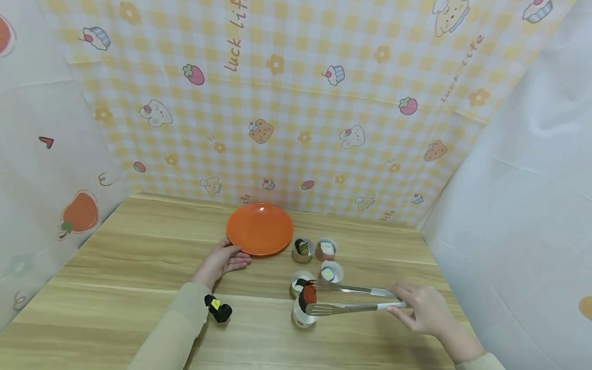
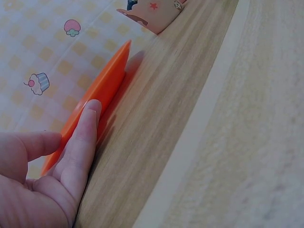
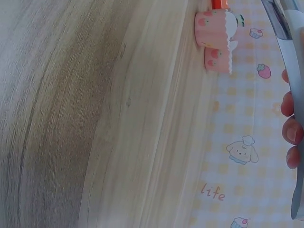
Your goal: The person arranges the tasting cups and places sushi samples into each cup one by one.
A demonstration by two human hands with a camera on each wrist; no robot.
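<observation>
My left hand (image 1: pixel 225 259) pinches the near left rim of an orange plate (image 1: pixel 260 228). In the left wrist view, the thumb lies on one face of the plate and the fingers lie under it. My right hand (image 1: pixel 418 308) holds metal tongs (image 1: pixel 349 308) with pale handles. Between the tong tips is a toy sushi piece (image 1: pixel 309 294) with a red top and a black wrap, over a paper cup (image 1: pixel 303 318). Right beside it, another cup (image 1: pixel 297 288) holds a black and white piece. The right wrist view catches only fingertips (image 3: pixel 291 130) and part of the tongs.
Three more filled cups stand behind the tongs: one with a dark green piece (image 1: pixel 302 248), one with a white piece (image 1: pixel 326 248) and one with a pale piece (image 1: pixel 329 273). A black strap-like item with yellow (image 1: pixel 217 308) lies by the left sleeve. Patterned cloth (image 1: pixel 277 103) hangs behind the table.
</observation>
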